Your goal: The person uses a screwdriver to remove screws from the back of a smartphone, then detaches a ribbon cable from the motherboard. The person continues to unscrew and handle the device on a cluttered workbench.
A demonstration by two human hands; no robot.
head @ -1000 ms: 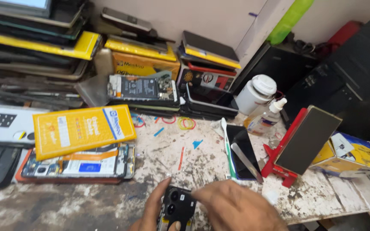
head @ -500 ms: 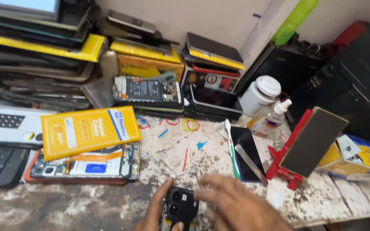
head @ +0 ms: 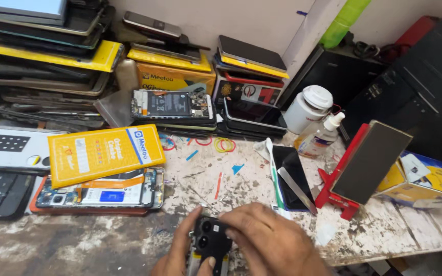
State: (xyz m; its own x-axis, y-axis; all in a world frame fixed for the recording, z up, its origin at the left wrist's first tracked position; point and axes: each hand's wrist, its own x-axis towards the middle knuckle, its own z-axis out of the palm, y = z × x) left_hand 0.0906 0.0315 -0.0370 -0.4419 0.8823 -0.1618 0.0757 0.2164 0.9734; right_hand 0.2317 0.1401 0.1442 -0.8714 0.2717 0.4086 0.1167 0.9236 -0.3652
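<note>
Both hands at bench's near edge, closed on black phone (head: 210,243), camera side up; left hand (head: 177,258) cupped it from below, thumb pressed near lower lens; right hand (head: 269,240) lay over its right side, fingers curled tight against it; judged: keep phone braced low over bench (head: 103,245), grip even, avoid pressing lenses; opened phone (head: 98,191) lay left; metal tool (head: 296,190) on dark phone, right.

— Where does everything sit relative to the opened phone with its exposed battery (head: 103,193)?

— A flat yellow cardboard box (head: 103,153) lies on its rear edge. Right of it, a dark glass phone (head: 291,176) lies on the bench (head: 384,230), a thin metal blade (head: 296,190) on top. Behind: stacked phones (head: 175,107).
</note>
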